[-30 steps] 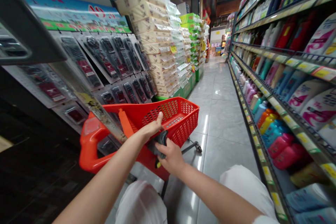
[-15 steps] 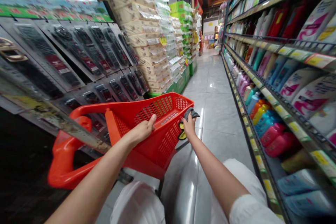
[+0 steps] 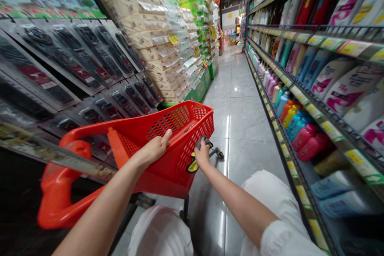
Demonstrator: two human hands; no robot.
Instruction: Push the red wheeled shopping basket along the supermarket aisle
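A red plastic shopping cart (image 3: 162, 176) with a perforated basket stands in front of me, its handle to the left. My left hand (image 3: 156, 146) is closed over the near rim of the basket, thumb up. In my right hand (image 3: 202, 154) is a grey and yellow cloth (image 3: 192, 164) with dark edging, pressed against the outside of the basket near its front end. My right fingers are wrapped round the grey part, and the yellow part hangs out to the left. The inside of the basket shows only partly.
Shelves of bottles (image 3: 306, 140) run along the right. On the left, packaged belts (image 3: 87, 56) hang behind a worn metal bar (image 3: 60, 156), with stacked tissue packs (image 3: 159, 48) beyond. A tiled aisle floor (image 3: 249, 120) stretches ahead. My white-clad knees are below.
My right hand and the cloth have moved down from the rim onto the basket's side. A wheel at the cart's front has come into view. The whole scene has shifted left in view.
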